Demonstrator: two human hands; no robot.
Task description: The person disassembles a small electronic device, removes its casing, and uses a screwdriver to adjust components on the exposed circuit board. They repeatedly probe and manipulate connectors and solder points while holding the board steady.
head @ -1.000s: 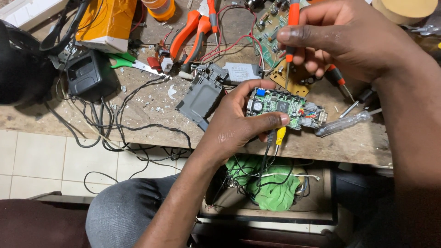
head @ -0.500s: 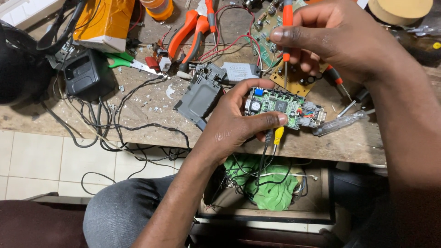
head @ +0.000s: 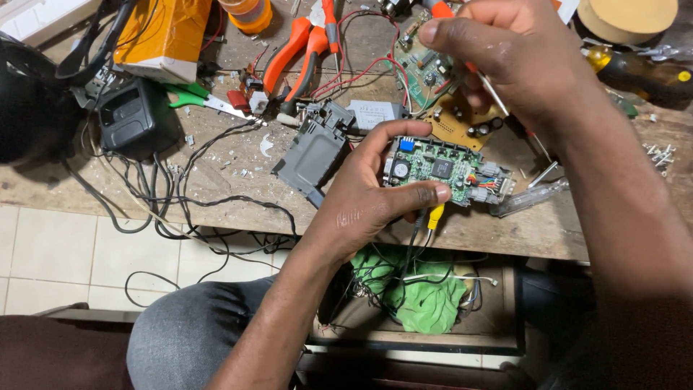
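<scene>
My left hand [head: 372, 195] grips a small green circuit board [head: 440, 170] by its near and far edges, just above the front edge of the wooden workbench [head: 238, 162]. A yellow plug [head: 434, 216] and dark wires hang from the board. My right hand [head: 505, 61] is above and behind it, closed around an orange-handled screwdriver [head: 485, 83] whose metal shaft slants down to the right behind the board. The tip is hidden by my hand and arm.
A grey plastic housing [head: 314, 148] lies left of the board. Orange pliers [head: 303, 43], a black adapter [head: 137, 123], tangled cables [head: 180, 195], two more circuit boards [head: 433, 72] and a tape roll [head: 624, 18] crowd the bench. A green cloth [head: 426, 296] sits in a box below.
My right hand has drifted slightly right and lower with the screwdriver, its shaft now slanting behind the board. My left hand keeps the green board in nearly the same place.
</scene>
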